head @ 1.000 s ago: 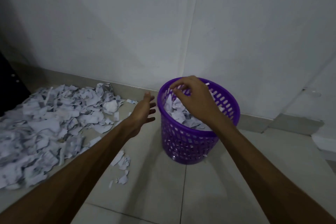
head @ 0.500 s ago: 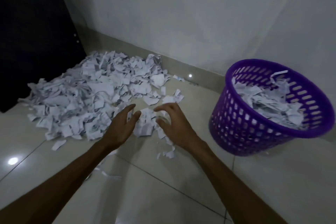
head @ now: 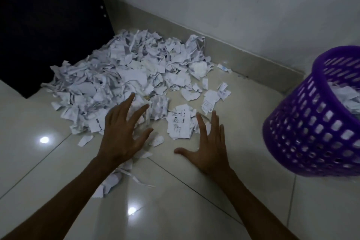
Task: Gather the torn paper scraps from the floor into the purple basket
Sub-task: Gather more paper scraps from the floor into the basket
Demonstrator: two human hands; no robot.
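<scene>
A large heap of torn white paper scraps (head: 124, 72) covers the tiled floor against the wall. Looser scraps lie at its near edge, among them a printed piece (head: 178, 124). My left hand (head: 121, 134) is spread flat, fingers straight, over the near edge of the heap. My right hand (head: 208, 146) is spread the same way just right of the printed piece, fingertips at the scraps. Neither hand holds anything. The purple basket (head: 311, 126) stands at the right edge, partly cut off, with scraps inside.
A dark panel (head: 48, 25) stands at the back left beside the heap. A grey skirting (head: 243, 60) runs along the white wall behind. A few scraps lie under my left forearm (head: 115, 179). Glossy floor tiles stretch toward me.
My hands went from the basket down to the heap. Since half a second ago the fingers have uncurled and spread flat. The view has come closer to the scraps.
</scene>
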